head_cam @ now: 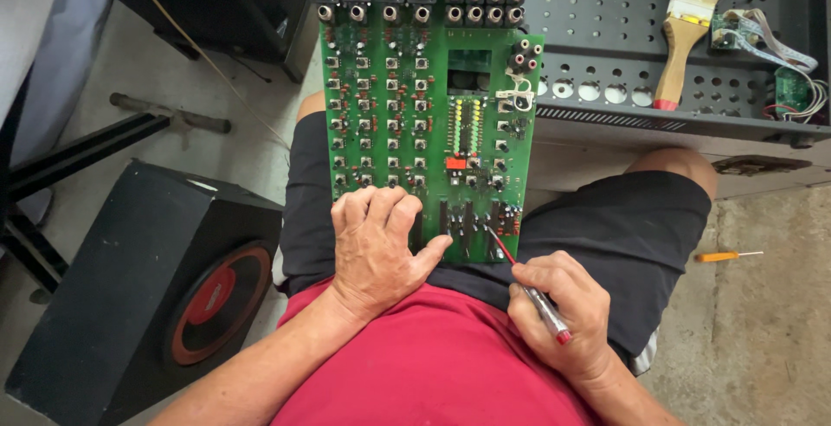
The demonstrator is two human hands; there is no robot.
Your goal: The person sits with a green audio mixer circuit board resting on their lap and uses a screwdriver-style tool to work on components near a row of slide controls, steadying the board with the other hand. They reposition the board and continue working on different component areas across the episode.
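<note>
Head view, looking down onto the lap. Green circuit board (428, 106) lies lengthwise on the thighs, long axis running away from the body; its far end, with a row of black round sockets, rests near the grey perforated metal chassis (675, 97), its near end sits just above the red shirt hem.

Left hand (376, 248) is laid flat over the board's near-left corner, fingers curled over the edge and thumb stretched right along the near edge; it pins the board, closed onto it rather than gripping around it.

Right hand (558, 318) sits off the board's near-right corner, fingers wrapped tight around a slim red-tipped screwdriver (519, 274). Tool's shaft slants up and left from the hand; its tip touches or nearly touches the dark component row at the board's near-right edge. Exact contact point too small to resolve.

Right hand is the nearer one to that component row; left thumb lies just beside the same row on its left.

Room around the board: right of it, bare thigh and black shorts, then concrete floor with an orange-handled screwdriver (727, 255) well apart. Left of the board, a black speaker box (147, 296) on the floor. A paintbrush (684, 28) lies on the chassis, beyond the board's far-right corner.
</note>
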